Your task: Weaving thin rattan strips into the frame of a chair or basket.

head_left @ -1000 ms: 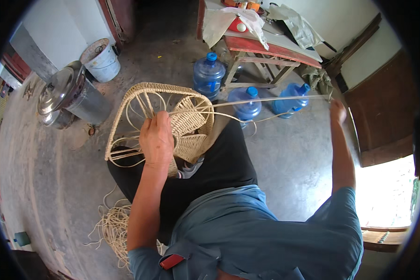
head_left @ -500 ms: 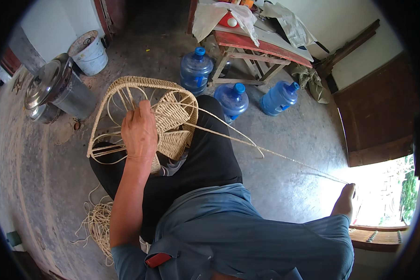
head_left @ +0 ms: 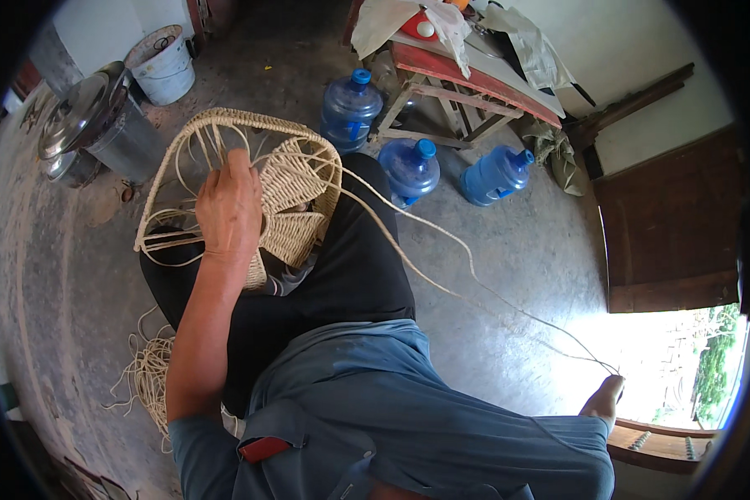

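I see the table (head_left: 496,94) at the upper right, well apart from the hands. The lap (head_left: 346,279) fills the centre and seems to serve as a bench: the frame (head_left: 285,185) rests on it, left of the middle. Three bottles (head_left: 411,173) stand beyond, upper centre. The heap (head_left: 152,367) of cord lies lower left, likely for easy reach. The left hand (head_left: 227,212) curls closed on the frame, probably steadying it; from here its fingertips are hidden. At lower right, the right hand (head_left: 604,396) looks pinched shut around the cord (head_left: 462,242), held far out, perhaps giving the sagging strands room.
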Tool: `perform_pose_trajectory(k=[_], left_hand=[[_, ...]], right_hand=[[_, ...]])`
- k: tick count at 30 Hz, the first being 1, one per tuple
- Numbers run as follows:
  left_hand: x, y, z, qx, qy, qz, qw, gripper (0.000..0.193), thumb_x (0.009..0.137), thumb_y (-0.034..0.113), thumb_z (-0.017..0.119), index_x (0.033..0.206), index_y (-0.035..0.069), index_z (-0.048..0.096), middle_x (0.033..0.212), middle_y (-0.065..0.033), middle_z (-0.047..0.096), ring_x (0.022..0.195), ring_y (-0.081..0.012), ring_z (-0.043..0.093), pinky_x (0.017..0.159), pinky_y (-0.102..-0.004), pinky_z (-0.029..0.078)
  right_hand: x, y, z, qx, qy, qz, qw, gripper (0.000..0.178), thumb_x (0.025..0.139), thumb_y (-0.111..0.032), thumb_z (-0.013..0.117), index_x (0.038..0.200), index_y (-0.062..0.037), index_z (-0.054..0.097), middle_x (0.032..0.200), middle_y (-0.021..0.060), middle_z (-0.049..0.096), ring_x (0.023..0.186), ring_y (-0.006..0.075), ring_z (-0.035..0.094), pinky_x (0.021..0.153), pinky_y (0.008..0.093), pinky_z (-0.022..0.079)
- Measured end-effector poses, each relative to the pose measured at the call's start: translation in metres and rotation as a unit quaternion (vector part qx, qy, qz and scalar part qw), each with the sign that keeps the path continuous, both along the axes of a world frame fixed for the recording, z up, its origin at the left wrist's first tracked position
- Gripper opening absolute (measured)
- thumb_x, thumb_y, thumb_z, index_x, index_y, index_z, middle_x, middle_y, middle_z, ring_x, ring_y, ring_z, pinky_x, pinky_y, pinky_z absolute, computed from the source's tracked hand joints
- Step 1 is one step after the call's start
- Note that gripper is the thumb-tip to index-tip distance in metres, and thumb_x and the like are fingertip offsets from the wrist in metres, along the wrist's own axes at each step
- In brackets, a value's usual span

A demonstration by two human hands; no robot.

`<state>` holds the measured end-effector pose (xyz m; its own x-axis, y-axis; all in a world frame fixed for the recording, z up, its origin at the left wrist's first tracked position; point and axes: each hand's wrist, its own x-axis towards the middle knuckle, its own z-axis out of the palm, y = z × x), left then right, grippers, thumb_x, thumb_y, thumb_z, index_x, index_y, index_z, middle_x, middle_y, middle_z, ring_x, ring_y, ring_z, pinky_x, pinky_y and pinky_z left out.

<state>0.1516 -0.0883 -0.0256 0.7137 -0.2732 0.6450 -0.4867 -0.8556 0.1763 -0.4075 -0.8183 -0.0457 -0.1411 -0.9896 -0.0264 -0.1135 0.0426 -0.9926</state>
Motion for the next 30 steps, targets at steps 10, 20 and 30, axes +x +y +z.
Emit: perform_pose_trajectory(k=[10,20,30], left_hand=[[0.006,0.011,-0.006,-0.095,0.063,-0.034,0.993,0.028,0.089,-0.003,0.071,0.106,0.006,0.05,0.095,-0.0168,0.066,0.091,-0.0419,0.07,0.076,-0.0504,0.056],[-0.005,-0.001,-0.009,-0.278,0.118,-0.023,0.953,0.018,0.096,-0.002,0.074,0.103,0.006,0.059,0.086,-0.0082,0.06,0.072,-0.0211,0.061,0.068,-0.0349,0.05],[-0.02,0.051,-0.006,-0.575,0.325,-0.178,0.729,0.009,0.109,0.005,0.061,0.118,0.006,0.058,0.09,-0.002,0.062,0.064,-0.0038,0.045,0.057,-0.0214,0.037]], right_hand=[[-0.112,-0.053,-0.041,0.009,-0.067,0.027,0.997,0.022,0.102,-0.024,0.064,0.112,-0.006,0.072,0.095,0.0066,0.073,0.085,0.0223,0.066,0.069,0.0339,0.051],[0.344,0.25,-0.078,-0.247,0.23,0.415,0.845,0.037,0.098,-0.005,0.076,0.134,-0.0089,0.071,0.131,0.0109,0.073,0.108,0.0226,0.075,0.092,0.0347,0.061],[0.506,0.556,0.018,-0.336,-0.035,0.662,0.669,0.031,0.094,0.001,0.072,0.123,-0.0081,0.077,0.117,0.0134,0.074,0.101,0.0326,0.075,0.082,0.0401,0.062]])
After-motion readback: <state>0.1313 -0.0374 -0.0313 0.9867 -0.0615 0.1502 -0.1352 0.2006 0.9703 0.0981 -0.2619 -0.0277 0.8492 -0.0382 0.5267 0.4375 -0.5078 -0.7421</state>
